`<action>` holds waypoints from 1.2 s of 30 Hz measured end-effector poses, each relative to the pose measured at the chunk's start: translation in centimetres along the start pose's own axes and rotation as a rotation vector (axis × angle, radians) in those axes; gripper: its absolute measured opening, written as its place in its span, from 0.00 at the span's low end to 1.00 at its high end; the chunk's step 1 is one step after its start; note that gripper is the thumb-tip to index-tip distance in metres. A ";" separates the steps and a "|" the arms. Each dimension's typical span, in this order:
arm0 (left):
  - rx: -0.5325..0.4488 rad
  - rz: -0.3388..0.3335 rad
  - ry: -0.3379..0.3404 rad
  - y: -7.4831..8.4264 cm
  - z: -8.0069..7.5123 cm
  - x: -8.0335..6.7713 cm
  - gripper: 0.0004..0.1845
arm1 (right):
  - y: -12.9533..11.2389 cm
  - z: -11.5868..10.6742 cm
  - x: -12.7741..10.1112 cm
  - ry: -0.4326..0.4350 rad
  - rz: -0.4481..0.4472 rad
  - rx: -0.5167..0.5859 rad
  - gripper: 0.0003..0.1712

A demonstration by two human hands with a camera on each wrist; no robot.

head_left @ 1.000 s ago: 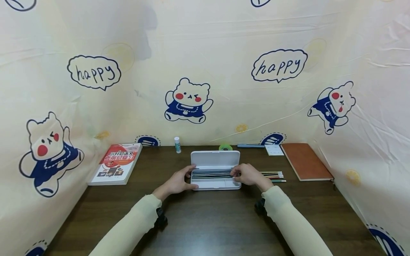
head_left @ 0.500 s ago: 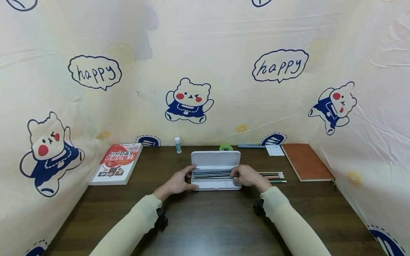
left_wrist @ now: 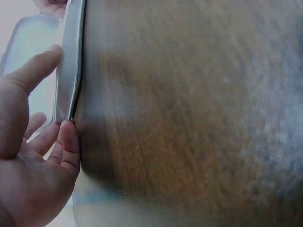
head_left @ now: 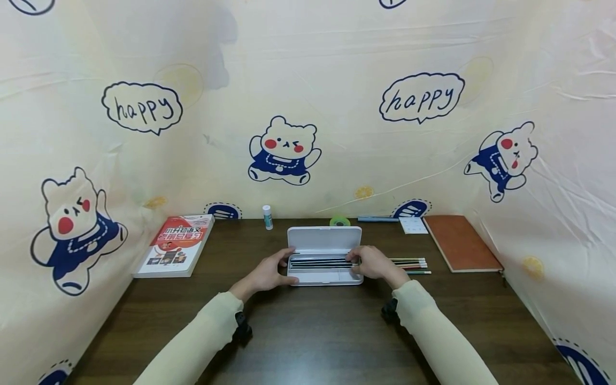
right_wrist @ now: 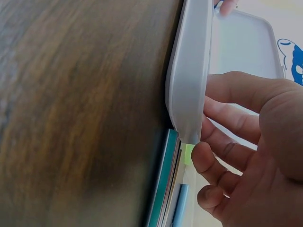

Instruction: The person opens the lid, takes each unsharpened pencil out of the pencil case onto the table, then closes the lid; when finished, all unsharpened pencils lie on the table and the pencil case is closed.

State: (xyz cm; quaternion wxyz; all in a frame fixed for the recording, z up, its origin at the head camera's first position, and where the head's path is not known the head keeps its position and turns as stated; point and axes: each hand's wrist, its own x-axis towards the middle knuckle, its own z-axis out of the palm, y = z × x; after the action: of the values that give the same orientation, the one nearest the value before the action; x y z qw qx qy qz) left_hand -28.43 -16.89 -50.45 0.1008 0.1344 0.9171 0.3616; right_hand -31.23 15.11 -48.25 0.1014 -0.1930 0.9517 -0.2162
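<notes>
A white pencil case (head_left: 324,275) lies with its lid (head_left: 324,239) raised, several dark pencils (head_left: 317,263) lengthwise inside. My left hand (head_left: 266,271) grips the case's left end, its thumb (left_wrist: 40,68) at the front rim and the fingers round the end. At the right end, my right hand (head_left: 375,263) reaches over the rim, with thumb and fingers on either side of the pencil ends in the head view. The right wrist view has those fingertips hidden behind the case wall. More pencils (head_left: 416,263) lie on the table just right of the case, partly behind the right hand.
A thick book (head_left: 173,246) lies at the left. Along the back stand a glue stick (head_left: 267,218) and a roll of green tape (head_left: 339,221). A long blue item (head_left: 375,219), a white card (head_left: 413,225) and a brown notebook (head_left: 461,243) are at the back right.
The right hand's fingers shift slightly at the pencil ends inside the case. My left hand and the case stay in place.
</notes>
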 end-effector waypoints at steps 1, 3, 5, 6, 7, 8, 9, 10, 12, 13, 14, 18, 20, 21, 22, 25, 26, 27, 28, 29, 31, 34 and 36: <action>0.000 0.000 -0.001 0.0 0.0 0.0 0.47 | 0.0 0.0 0.0 -0.006 0.001 0.000 0.12; 0.002 0.001 0.001 0.0 0.0 0.1 0.47 | 0.0 0.0 0.0 -0.014 0.003 0.001 0.11; -0.001 0.000 0.000 0.0 0.1 0.1 0.46 | 0.1 0.0 0.0 -0.019 -0.003 -0.004 0.10; 0.000 0.001 0.000 0.0 0.1 0.1 0.46 | 0.1 0.0 0.0 -0.022 -0.005 -0.003 0.10; 0.000 0.003 0.001 -0.1 0.1 0.1 0.46 | 0.1 0.0 0.0 -0.024 -0.011 -0.005 0.10; 0.000 0.004 0.002 -0.1 0.1 0.1 0.46 | 0.1 0.0 0.0 -0.025 -0.017 -0.007 0.10; 0.002 0.005 0.001 -0.1 0.1 0.1 0.47 | 0.1 0.1 -0.1 -0.026 -0.024 -0.012 0.10; 0.002 0.004 0.000 -0.1 0.2 0.1 0.47 | 0.1 0.1 -0.1 -0.025 -0.033 -0.020 0.09; 0.003 0.002 -0.001 -0.1 0.2 0.1 0.47 | 0.1 0.2 -0.1 -0.023 -0.040 -0.026 0.08; 0.004 0.000 -0.002 -0.1 0.2 0.1 0.47 | 0.1 0.3 -0.1 -0.021 -0.041 -0.026 0.08; 0.003 -0.003 -0.004 -0.1 0.2 0.1 0.47 | 0.1 0.3 -0.1 -0.018 -0.043 -0.024 0.08; 0.000 -0.006 -0.002 -0.1 0.2 0.0 0.47 | 0.2 0.2 -0.1 -0.005 -0.047 -0.003 0.07; -0.001 -0.004 -0.001 -0.1 0.1 0.0 0.47 | 0.1 0.1 -0.1 -0.001 -0.055 0.006 0.07; 0.000 -0.003 0.000 -0.1 0.1 0.0 0.47 | 0.1 0.0 -0.1 -0.001 -0.060 0.010 0.07; 0.002 -0.001 0.000 -0.1 0.1 0.0 0.47 | 0.1 0.0 -0.1 -0.002 -0.065 0.013 0.07; -0.001 0.001 -0.001 -0.1 0.1 0.0 0.47 | 0.2 -0.1 -0.1 -0.003 -0.068 0.010 0.06; -0.003 0.000 -0.001 -0.1 0.1 0.0 0.47 | 0.2 -0.1 -0.1 -0.004 -0.070 0.008 0.06; -0.003 0.001 -0.001 -0.2 0.1 0.0 0.47 | 0.2 -0.1 -0.1 -0.005 -0.072 0.009 0.05; -0.005 0.000 -0.001 -0.2 0.1 0.0 0.47 | 0.3 -0.1 -0.1 -0.007 -0.072 0.008 0.05; -0.008 -0.002 -0.002 -0.2 0.1 0.1 0.47 | 0.2 -0.1 -0.1 -0.008 -0.070 0.007 0.04; -0.010 -0.004 -0.003 -0.2 0.2 0.1 0.47 | 0.3 -0.2 -0.2 -0.008 -0.070 0.016 0.05; -0.014 -0.005 -0.004 -0.2 0.1 0.1 0.47 | 0.3 -0.3 -0.3 -0.005 -0.071 0.029 0.06; -0.014 -0.003 -0.003 -0.2 0.1 0.1 0.47 | 0.3 -0.4 -0.3 0.001 -0.077 0.041 0.06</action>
State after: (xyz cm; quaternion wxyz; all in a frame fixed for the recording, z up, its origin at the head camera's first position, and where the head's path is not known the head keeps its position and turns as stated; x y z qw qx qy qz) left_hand -28.50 -16.90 -50.65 0.1036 0.1328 0.9146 0.3675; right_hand -31.19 15.67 -48.01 0.0963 -0.2275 0.9389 -0.2396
